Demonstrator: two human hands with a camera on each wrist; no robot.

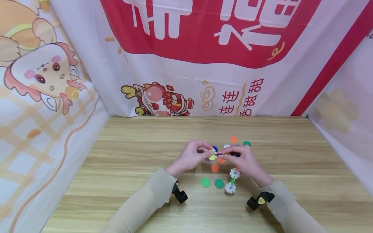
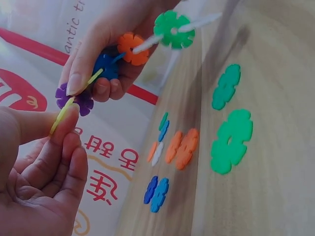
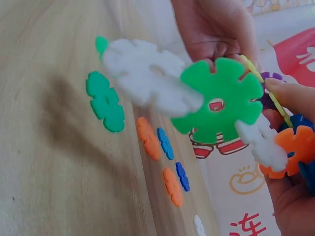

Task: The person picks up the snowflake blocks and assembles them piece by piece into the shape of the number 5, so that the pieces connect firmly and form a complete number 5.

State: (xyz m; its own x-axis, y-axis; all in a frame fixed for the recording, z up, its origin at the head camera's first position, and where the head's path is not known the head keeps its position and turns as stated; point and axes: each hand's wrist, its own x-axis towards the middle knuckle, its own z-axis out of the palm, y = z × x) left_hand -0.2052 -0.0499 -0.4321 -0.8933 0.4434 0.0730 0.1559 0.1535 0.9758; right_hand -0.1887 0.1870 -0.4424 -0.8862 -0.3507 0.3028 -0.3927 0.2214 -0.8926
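- Left hand (image 1: 193, 157): thumb and forefinger pinching a yellow disc (image 2: 61, 118), which is seen edge-on.
- Right hand (image 1: 246, 160): just right of the left, fingertips close to it; fingers curled round a chain of notched discs, thumb at the joint of a purple disc (image 2: 84, 106) and a second yellow disc (image 3: 282, 109).
- Purple disc sits between the two yellow ones, above the table.
- Chain onward from the second yellow: blue disc (image 2: 105, 70), then orange disc (image 2: 134, 48) by the right palm, white disc (image 3: 263, 147), green disc (image 3: 221, 78), white end disc (image 3: 142, 73). Its tail trails to the near side of the right hand.
- Loose on the wooden table (image 1: 131, 155), left of the tail: light green disc (image 1: 205, 182), with a darker green disc (image 1: 219, 183) just to its right.
- Farther in, near the hands: a flat orange disc (image 1: 215, 168).
- Far side, beyond the hands: another orange disc (image 1: 234, 139); a far green disc (image 1: 247, 143) to its right.
- Beige sleeves (image 1: 145, 197) on both arms; black wrist camera (image 1: 179, 193) at the left wrist.
- Behind the far edge: printed cloth (image 1: 198, 74), red and white.
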